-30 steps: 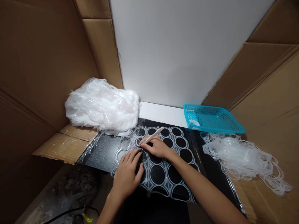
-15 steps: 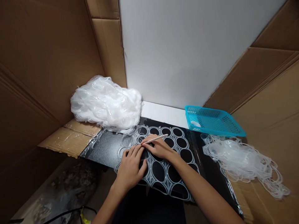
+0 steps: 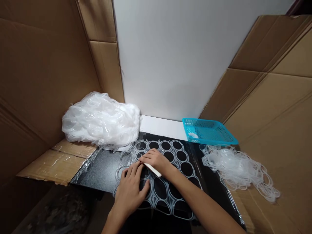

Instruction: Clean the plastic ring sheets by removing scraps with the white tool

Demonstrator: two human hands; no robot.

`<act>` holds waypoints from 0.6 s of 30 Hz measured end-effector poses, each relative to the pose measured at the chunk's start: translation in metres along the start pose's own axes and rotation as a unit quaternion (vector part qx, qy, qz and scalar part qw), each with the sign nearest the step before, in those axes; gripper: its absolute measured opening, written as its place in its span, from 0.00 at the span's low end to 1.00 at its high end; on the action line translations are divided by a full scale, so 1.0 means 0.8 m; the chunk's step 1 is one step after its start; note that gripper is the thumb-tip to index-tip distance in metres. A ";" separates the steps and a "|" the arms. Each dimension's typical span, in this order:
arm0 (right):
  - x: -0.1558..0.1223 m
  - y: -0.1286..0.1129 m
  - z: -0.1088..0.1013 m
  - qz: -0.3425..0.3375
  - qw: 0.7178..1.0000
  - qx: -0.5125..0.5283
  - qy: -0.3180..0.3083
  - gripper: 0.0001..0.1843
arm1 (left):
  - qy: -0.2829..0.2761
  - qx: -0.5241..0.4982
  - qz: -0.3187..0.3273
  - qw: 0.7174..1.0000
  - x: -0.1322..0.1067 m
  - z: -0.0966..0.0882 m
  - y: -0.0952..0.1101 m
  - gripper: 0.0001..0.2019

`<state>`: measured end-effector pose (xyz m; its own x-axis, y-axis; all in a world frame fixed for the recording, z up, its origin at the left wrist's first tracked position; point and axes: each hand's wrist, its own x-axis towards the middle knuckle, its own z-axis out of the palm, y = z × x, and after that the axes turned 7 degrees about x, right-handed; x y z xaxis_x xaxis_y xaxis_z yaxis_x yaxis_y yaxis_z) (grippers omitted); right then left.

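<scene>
Translucent plastic ring sheet (image 3: 152, 199), one, lower centre of the frame: rows of round openings joined by webbing, lying on a black counter (image 3: 104, 165), near edge towards the bottom of the frame.

Left hand (image 3: 129, 191), open, palm down on the sheet's left part, thumb apart from the fingers.

White stick (image 3: 154, 170), one, between the two hands, nearer the right: long axis slanting from upper left, at the fingertips, to a free end at lower right, beneath the right palm's near side.

Right hand (image 3: 157, 161), fingers bent over the stick's upper-left end, gripping it; fingertips close to the left hand's, contact unclear.

Loose clear rings (image 3: 234, 165), one heap, right of the frame.

Blue mesh basket (image 3: 213, 142), behind that heap.

White plastic heap (image 3: 102, 120), left of the frame.
</scene>
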<state>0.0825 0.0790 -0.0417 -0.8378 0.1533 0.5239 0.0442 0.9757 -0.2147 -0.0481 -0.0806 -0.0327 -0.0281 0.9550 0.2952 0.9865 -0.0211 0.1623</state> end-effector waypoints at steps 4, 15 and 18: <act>0.004 0.022 -0.009 0.064 0.996 -0.009 0.055 0.10 | 0.008 -0.004 0.006 1.000 -0.002 0.002 -0.004 0.20; -0.038 0.071 -0.095 0.269 0.932 0.105 0.221 0.13 | 0.036 -0.026 0.017 0.999 -0.002 0.000 -0.009 0.15; -0.040 0.045 -0.087 0.250 0.943 0.211 0.066 0.11 | 0.037 -0.034 0.018 0.999 0.001 -0.007 -0.010 0.15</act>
<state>0.1489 0.1202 -0.0094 -0.6938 0.6224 0.3623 0.1715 0.6314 -0.7563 -0.0573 -0.0817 -0.0284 -0.0080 0.9289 0.3703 0.9741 -0.0765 0.2128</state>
